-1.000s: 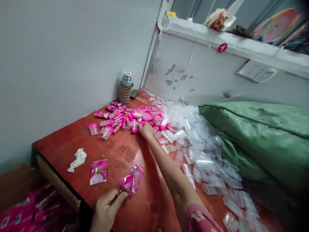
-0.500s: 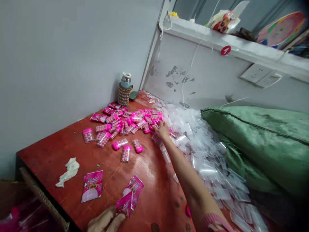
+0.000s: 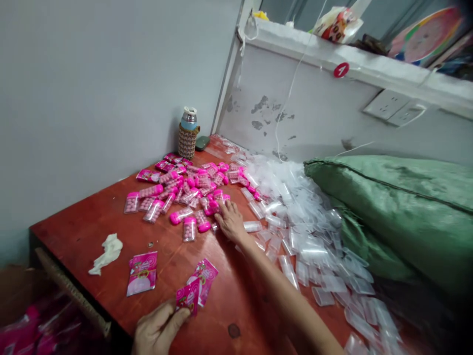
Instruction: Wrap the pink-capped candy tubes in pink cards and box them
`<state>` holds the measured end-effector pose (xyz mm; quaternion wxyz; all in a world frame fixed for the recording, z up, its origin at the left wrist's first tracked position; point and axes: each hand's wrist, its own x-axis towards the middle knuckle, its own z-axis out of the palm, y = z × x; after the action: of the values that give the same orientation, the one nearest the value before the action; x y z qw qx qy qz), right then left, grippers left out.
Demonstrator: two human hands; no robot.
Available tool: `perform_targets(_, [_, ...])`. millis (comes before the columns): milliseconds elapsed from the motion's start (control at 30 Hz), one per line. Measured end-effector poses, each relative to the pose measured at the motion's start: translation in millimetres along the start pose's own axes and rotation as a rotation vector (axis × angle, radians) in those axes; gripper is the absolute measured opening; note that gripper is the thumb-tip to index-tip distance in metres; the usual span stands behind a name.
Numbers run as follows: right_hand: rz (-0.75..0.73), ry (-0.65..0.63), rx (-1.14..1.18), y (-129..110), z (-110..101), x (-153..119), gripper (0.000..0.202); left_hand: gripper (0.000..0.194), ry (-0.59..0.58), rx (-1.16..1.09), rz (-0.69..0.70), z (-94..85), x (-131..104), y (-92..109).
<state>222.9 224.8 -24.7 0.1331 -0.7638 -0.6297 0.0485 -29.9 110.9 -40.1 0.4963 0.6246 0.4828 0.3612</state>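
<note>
My left hand (image 3: pixel 158 328) pinches a small pink printed packet (image 3: pixel 187 297) between thumb and fingers at the front of the table. Just behind it lies another pink packet, partly covered, and to the left are more such packets (image 3: pixel 142 273). My right hand (image 3: pixel 229 219) reaches palm down over the table, fingers stretched out and touching the near right side of a heap of clear candy jars (image 3: pixel 203 180) with pink lids and pink balls inside. Its fingertips partly hide the jars they touch. One jar (image 3: pixel 189 229) stands in front of the heap.
Empty clear plastic containers (image 3: pixel 310 246) spread over the right side of the red table (image 3: pixel 221 276). A big green sack (image 3: pixel 388 197) lies beyond them. A flask (image 3: pixel 188 133) in a woven sleeve stands at the back; a crumpled white tissue (image 3: pixel 107 254) lies left.
My right hand has come nearer and to the left, and some jars at the right of the heap have shifted left with it. My left hand still holds the packet.
</note>
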Motion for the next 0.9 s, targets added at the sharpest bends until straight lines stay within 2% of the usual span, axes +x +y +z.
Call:
perform_targets(100, [-0.140,-0.074,0.075,-7,-3,-31,0.048,0.033,0.015,0.000,-0.031,-0.1,0,3])
perform_targets(200, [-0.189,-0.095,0.229,-2,-12,-51,0.050,0.032,0.020,-0.029,-0.064,-0.1,-2,4])
perform_targets(367, [-0.013,0.162,0.453,4,-36,-57,0.036,0.027,-0.018,-0.131,-0.095,0.8,-2,3])
perform_targets(467, [0.007,0.203,0.499,-14,-50,-61,0.027,0.023,0.009,-0.391,-0.203,2.4,2,6])
perform_targets(567, [-0.108,0.098,0.534,-35,-56,-78,0.022,0.020,0.117,-0.780,-0.326,0.9,4,13])
perform_targets(633, [-0.158,0.038,0.476,-43,-53,-89,0.022,0.019,0.161,-0.960,-0.361,-2.2,3,17])
perform_targets(700, [-0.118,0.029,0.334,-44,-47,-94,0.023,0.018,0.159,-1.039,-0.381,-5.4,-1,20])
perform_targets(800, [-0.020,0.057,0.177,-44,-34,-88,0.024,0.016,0.130,-1.083,-0.406,-7.8,-8,21])
perform_targets(900, [-0.014,0.089,0.093,-54,-25,-76,0.024,0.015,0.144,-1.136,-0.421,-8.9,-9,21])
